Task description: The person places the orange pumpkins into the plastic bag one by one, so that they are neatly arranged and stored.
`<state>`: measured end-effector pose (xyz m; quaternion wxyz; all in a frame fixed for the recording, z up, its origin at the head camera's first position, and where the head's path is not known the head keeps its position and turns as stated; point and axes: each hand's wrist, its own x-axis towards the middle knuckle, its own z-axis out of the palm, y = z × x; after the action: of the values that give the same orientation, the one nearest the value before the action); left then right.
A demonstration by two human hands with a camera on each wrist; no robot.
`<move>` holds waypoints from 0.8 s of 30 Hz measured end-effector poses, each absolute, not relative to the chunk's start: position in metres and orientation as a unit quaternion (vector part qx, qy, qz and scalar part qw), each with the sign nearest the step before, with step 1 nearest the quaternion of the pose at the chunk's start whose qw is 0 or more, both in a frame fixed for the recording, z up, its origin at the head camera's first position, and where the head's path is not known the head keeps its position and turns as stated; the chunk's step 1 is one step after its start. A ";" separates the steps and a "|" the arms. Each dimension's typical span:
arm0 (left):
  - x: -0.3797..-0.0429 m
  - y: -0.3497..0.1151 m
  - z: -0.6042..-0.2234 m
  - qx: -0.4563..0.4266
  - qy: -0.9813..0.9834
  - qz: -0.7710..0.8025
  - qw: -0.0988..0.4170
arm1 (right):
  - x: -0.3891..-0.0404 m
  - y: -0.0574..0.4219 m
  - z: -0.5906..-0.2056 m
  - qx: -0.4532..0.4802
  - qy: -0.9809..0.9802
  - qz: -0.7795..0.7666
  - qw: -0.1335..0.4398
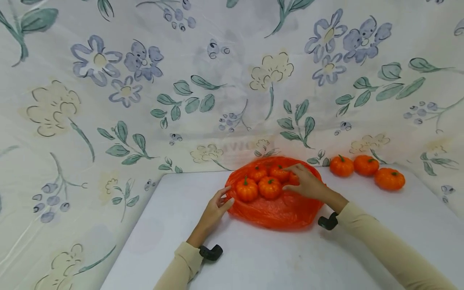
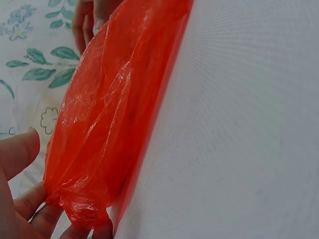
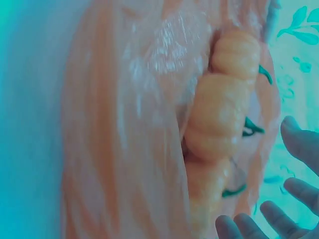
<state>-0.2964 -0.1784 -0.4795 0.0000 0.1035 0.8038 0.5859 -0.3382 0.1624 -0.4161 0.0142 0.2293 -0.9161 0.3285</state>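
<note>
An orange-red plastic bag (image 1: 275, 213) lies spread on the table with several small orange pumpkins (image 1: 270, 188) in its opening. At the bag's left edge, my left hand (image 1: 214, 210) touches the plastic with its fingers. The left wrist view has those fingers (image 2: 46, 219) against a bunched bit of bag, the thumb standing apart. My right hand (image 1: 308, 183) is over the pumpkins on the right side, hiding part of one. Its fingers are spread and loosely bent in the right wrist view, beside green-stemmed pumpkins (image 3: 219, 112), with nothing between thumb and fingers.
Three more pumpkins (image 1: 366, 165) sit on the white table (image 1: 156, 225) at the back right. A floral sheet (image 1: 232, 100) hangs behind the table's far edge. Each wrist wears a black device (image 1: 211, 253).
</note>
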 end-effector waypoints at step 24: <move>-0.299 -0.178 -0.483 0.105 0.804 0.586 -0.001 | -0.320 0.297 -0.398 0.106 -0.937 0.320 0.094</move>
<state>-0.2995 -0.1783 -0.4829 -0.0005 0.1046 0.8036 0.5859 -0.3203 0.2975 -0.3978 0.0936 0.1061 -0.9370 0.3195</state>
